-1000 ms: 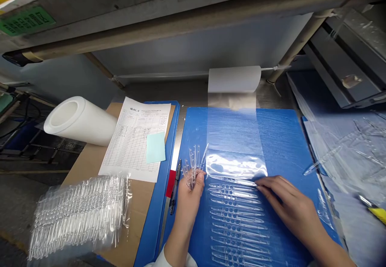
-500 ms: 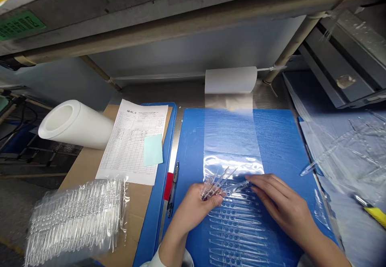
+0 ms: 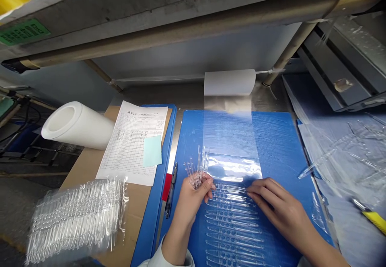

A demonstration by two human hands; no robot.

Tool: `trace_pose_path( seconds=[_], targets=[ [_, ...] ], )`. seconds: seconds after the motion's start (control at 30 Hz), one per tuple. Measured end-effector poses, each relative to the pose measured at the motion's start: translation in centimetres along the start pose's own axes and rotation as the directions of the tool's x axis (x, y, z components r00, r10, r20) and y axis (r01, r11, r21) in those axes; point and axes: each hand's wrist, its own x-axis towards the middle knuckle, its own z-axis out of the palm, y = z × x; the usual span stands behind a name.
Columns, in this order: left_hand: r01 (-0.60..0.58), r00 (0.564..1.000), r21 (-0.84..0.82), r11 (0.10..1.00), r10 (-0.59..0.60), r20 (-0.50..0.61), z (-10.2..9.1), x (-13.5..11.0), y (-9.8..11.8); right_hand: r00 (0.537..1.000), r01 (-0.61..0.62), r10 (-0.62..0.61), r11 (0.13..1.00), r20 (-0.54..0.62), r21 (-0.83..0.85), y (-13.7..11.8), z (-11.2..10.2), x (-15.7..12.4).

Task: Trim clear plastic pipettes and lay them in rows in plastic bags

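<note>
My left hand (image 3: pixel 191 198) is closed round a bunch of thin clear plastic pieces (image 3: pixel 199 163), whose ends fan up above the fingers. On a strip of clear film (image 3: pixel 230 134), similar slim pieces with round holes (image 3: pixel 232 233) lie crosswise in a close row. My right hand (image 3: pixel 276 200) pinches the right end of a clear piece at the top of that row. Its thumb and fingertips are together there. The film runs down from a white roll (image 3: pixel 229 83) at the back, over a blue board (image 3: pixel 274 138).
On the left lie a packed sheet of clear pieces (image 3: pixel 78 218), a printed form (image 3: pixel 129 142), a light-blue note (image 3: pixel 152 151), a pen (image 3: pixel 171 190) and a white roll (image 3: pixel 78 125). Loose clear pieces (image 3: pixel 346 150) and a yellow-handled tool (image 3: pixel 374 218) are at right. A metal beam (image 3: pixel 169 37) crosses above.
My left hand has moved left with its bunch, which now points more upright. A clear piece that slanted between my hands now lies flat at the top of the row.
</note>
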Motion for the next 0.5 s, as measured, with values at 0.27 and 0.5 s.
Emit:
trace_pose_path(
  seconds=[0.27, 0.5],
  targets=[
    [-0.088, 0.981, -0.013, 0.996, 0.084, -0.173, -0.5, 0.6, -0.3, 0.999, 0.008, -0.009, 0.999, -0.034, -0.048, 1.3, 0.6, -0.3],
    [-0.083, 0.987, 0.145, 0.986, 0.102, -0.125, -1.2, 0.7, -0.5, 1.000, 0.014, -0.015, 0.995, -0.001, -0.094, 2.5, 1.1, -0.6]
  ],
)
